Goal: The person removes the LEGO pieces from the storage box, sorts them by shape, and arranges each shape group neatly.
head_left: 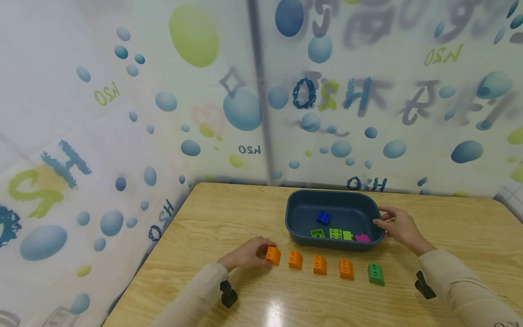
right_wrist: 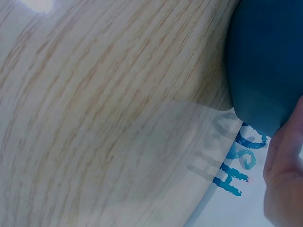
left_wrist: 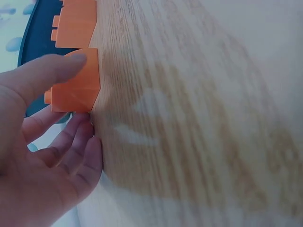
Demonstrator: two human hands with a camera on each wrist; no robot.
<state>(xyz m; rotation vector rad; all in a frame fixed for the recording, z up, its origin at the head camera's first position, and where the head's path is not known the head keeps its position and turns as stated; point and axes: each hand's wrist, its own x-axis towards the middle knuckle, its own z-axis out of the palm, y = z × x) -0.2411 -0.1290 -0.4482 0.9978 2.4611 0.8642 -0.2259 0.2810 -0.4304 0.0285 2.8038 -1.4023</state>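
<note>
At the left end of a row of toy building bricks, my left hand pinches an orange brick between thumb and fingers. The left wrist view shows the thumb lying across this orange brick, which rests on the table. My right hand grips the right end of a dark blue plastic tray, thumb at its rim. Only part of that hand shows in the right wrist view, against the tray's outer wall. Inside the tray lie a blue brick, several lime-green bricks and a pink piece.
Three more orange bricks and a green brick continue the row to the right, in front of the tray. The wooden table meets a printed wall covering at its back and left edges.
</note>
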